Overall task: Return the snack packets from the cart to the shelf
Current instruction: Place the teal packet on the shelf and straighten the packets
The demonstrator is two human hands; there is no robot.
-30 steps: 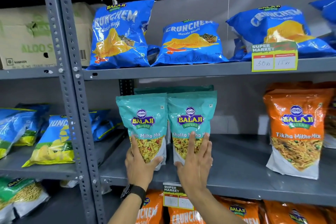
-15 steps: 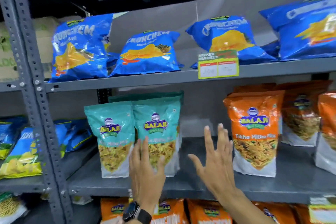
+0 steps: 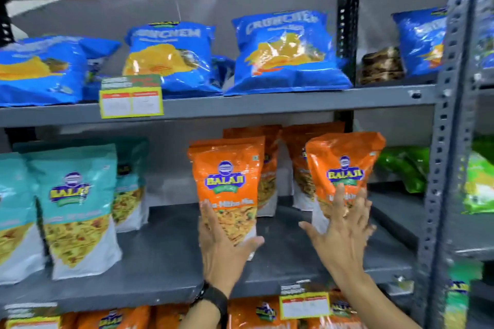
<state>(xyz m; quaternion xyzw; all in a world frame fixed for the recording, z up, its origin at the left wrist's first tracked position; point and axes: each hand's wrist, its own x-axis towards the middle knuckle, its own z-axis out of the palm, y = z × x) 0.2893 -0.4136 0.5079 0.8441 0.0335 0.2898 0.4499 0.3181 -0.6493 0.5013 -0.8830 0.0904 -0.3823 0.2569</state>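
Two orange Balaji snack packets stand upright on the grey middle shelf [image 3: 165, 262]. My left hand [image 3: 222, 251] lies flat with fingers spread against the lower front of the left orange packet [image 3: 227, 176]. My right hand [image 3: 344, 232], also spread, touches the lower part of the right orange packet [image 3: 344, 165], which leans a little. More orange packets [image 3: 270, 147] stand behind them. Teal Balaji packets [image 3: 77, 205] stand at the left of the same shelf. Neither hand is closed around anything. The cart is out of view.
Blue Crunchem bags [image 3: 283, 53] fill the upper shelf, with a yellow price tag [image 3: 131, 99] on its edge. A grey perforated upright [image 3: 449, 141] stands on the right, with green packets [image 3: 481, 181] beyond it. Orange packets [image 3: 256, 312] sit on the shelf below.
The view has swung to the right. Both hands left the teal packets and moved right onto the two orange packets.
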